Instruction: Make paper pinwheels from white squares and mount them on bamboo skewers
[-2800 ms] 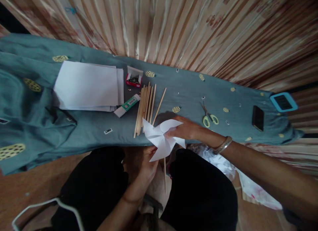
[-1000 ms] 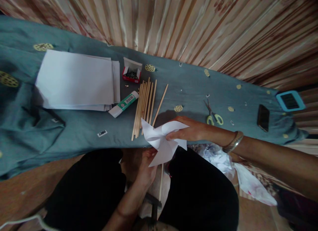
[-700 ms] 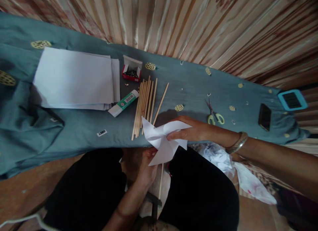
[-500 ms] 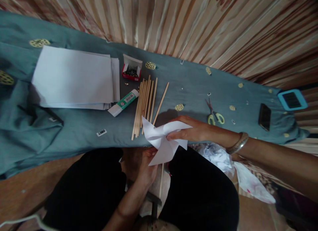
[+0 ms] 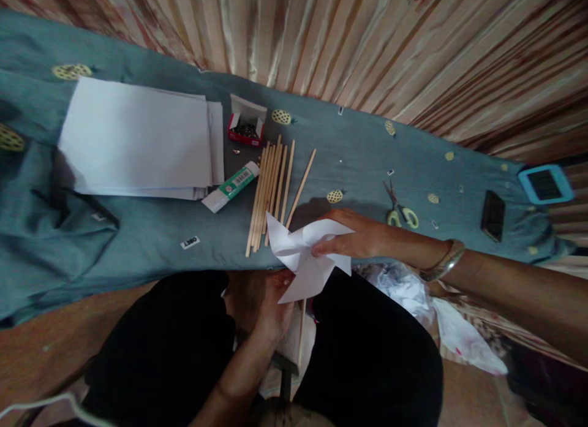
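Okay so you've got the white paper pinwheel point(image 5: 307, 275) right in front of you, just off the near edge of the cloth-covered table point(image 5: 362, 176), so call that the middle of the clock. Your right hand point(image 5: 351, 234) comes in from 2 o'clock, pinched on it, thumb flat near the centre and the other fingers behind the blades. Your left hand point(image 5: 274, 301) is at 8 o'clock, fingers partly curled behind the lower left blade; can't tell how tight, or whether it's gripping the thin stick point(image 5: 302, 335) that shows below at 6. Loose wooden sticks point(image 5: 265, 200) lie at 11, the nearest ones partly behind a blade, with the open red box point(image 5: 242, 137) of tiny shiny bits farther out. The glue stick point(image 5: 232, 187) is around 10, just beside the paper stack point(image 5: 138, 139), and the scissors point(image 5: 395, 203) sit open at 2
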`<state>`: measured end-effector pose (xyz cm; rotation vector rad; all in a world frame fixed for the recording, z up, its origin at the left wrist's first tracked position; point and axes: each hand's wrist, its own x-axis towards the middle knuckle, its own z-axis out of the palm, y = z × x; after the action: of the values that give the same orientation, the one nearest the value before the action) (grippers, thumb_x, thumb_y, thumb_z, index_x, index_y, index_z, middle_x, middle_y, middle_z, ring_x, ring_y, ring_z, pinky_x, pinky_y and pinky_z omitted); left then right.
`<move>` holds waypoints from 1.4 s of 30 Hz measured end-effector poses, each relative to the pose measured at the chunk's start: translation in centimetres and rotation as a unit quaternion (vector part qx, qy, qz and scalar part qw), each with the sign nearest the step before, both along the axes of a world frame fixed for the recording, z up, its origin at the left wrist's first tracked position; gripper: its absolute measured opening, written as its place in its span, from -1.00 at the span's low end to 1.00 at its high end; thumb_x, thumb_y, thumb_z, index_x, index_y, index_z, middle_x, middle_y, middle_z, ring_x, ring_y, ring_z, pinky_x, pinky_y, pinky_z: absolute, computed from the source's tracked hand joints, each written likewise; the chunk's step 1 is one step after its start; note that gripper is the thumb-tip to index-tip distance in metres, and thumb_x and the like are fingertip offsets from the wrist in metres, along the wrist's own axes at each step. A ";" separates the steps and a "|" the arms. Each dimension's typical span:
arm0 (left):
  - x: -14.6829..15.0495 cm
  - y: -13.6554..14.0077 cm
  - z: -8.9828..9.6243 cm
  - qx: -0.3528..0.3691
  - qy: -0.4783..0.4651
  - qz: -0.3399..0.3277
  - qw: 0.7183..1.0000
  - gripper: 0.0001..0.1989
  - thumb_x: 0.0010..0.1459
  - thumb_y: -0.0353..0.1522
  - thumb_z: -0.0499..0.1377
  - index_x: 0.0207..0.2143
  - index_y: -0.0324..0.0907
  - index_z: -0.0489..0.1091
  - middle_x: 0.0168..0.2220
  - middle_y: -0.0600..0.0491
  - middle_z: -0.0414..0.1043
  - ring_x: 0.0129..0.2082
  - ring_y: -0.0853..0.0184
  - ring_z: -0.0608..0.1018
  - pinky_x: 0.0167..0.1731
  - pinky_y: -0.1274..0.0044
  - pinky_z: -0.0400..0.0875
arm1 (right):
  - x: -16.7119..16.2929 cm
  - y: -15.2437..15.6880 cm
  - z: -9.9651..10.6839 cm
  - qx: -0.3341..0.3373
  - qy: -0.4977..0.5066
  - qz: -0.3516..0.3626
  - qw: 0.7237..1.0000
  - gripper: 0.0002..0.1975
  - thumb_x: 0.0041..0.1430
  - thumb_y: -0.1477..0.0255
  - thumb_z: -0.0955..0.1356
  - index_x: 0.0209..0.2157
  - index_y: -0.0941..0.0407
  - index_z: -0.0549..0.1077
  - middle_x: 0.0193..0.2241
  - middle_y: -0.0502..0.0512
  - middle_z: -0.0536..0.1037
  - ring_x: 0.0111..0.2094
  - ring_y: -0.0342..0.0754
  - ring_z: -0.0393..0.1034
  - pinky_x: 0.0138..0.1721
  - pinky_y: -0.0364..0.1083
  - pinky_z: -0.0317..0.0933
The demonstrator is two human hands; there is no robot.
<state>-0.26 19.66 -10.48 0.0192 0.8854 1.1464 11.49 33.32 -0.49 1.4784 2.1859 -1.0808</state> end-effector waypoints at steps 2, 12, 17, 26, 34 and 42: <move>0.0 0.0 -0.1 0.000 0.001 -0.002 1.000 -0.63 -0.40 -0.15 0.47 -0.65 -0.19 0.44 -0.66 0.05 0.46 -0.48 0.19 0.58 -0.43 0.46 0.48 | -0.5 0.2 0.6 -0.004 -0.047 0.023 0.999 -0.74 0.04 0.36 0.45 -0.20 0.10 0.51 -0.20 0.14 0.55 -0.11 0.08 0.44 -0.09 0.00 0.33; -0.1 -0.2 0.2 -0.003 -0.002 -0.045 0.999 -0.67 -0.29 -0.17 0.41 -0.67 -0.24 0.43 -0.76 0.06 0.33 -0.66 0.28 0.48 -0.59 0.49 0.37 | -1.1 0.3 1.0 -0.005 -0.062 0.074 0.995 -0.70 0.14 0.42 0.41 -0.08 0.19 0.47 -0.09 0.28 0.54 0.00 0.15 0.41 0.03 0.07 0.31; -0.5 -0.1 1.0 0.004 0.007 -0.066 0.998 -0.69 -0.27 -0.22 0.38 -0.69 -0.27 0.41 -0.75 0.06 0.33 -0.72 0.44 0.35 -0.66 0.58 0.19 | -1.2 0.5 1.0 0.007 -0.032 0.150 0.988 -0.72 0.13 0.49 0.41 -0.08 0.21 0.50 -0.09 0.28 0.56 -0.01 0.16 0.43 0.06 0.08 0.31; -0.4 0.2 0.9 0.005 -0.004 -0.060 0.998 -0.59 -0.27 -0.12 0.42 -0.68 -0.27 0.39 -0.76 0.11 0.25 -0.76 0.50 0.26 -0.69 0.60 0.07 | -0.3 0.7 0.8 0.037 0.029 0.236 0.971 -0.74 0.18 0.50 0.37 -0.07 0.23 0.49 -0.14 0.25 0.58 -0.08 0.10 0.46 0.01 0.07 0.34; -0.1 0.0 0.4 0.003 0.035 -0.069 0.997 -0.55 -0.26 -0.06 0.38 -0.73 -0.24 0.34 -0.76 0.10 0.24 -0.75 0.49 0.25 -0.70 0.60 0.08 | 0.6 0.3 0.0 0.041 0.041 0.203 0.977 -0.74 0.24 0.39 0.33 -0.08 0.21 0.47 -0.13 0.24 0.56 -0.08 0.09 0.43 0.02 0.08 0.31; 0.1 0.3 1.5 0.028 0.094 -0.084 0.992 -0.72 -0.26 -0.24 0.32 -0.76 -0.21 0.34 -0.78 0.09 0.28 -0.74 0.44 0.30 -0.67 0.57 0.14 | 1.5 -0.8 -1.1 0.051 0.080 0.132 0.987 -0.73 0.23 0.30 0.33 -0.08 0.12 0.45 -0.13 0.19 0.53 -0.07 0.07 0.40 0.01 0.09 0.26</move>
<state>-0.19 19.92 -9.01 0.2467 0.9992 1.0222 12.99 32.49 -1.57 1.1304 2.4958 -1.0426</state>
